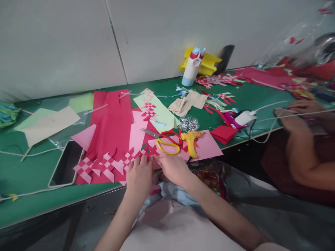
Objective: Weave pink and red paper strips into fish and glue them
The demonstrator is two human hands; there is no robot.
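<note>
My left hand (140, 172) rests at the table's front edge with its fingers bent over a woven red and pink paper piece (145, 151). Close against it, my right hand (171, 168) has its fingertips on the same paper, fingers pressed together. More woven paper fish shapes (108, 165) lie to the left on red paper (111, 122). Just beyond my right hand are scissors (167, 141) with red and yellow handles and a yellow glue gun (192, 142) on pink paper (209, 146).
A phone (66, 164) lies at left. Farther back stand a white bottle (193, 68) and a yellow holder (210, 62). A bag of beads (188, 123), a white charger (244, 118) with cables and another person's hands (295, 113) are to the right.
</note>
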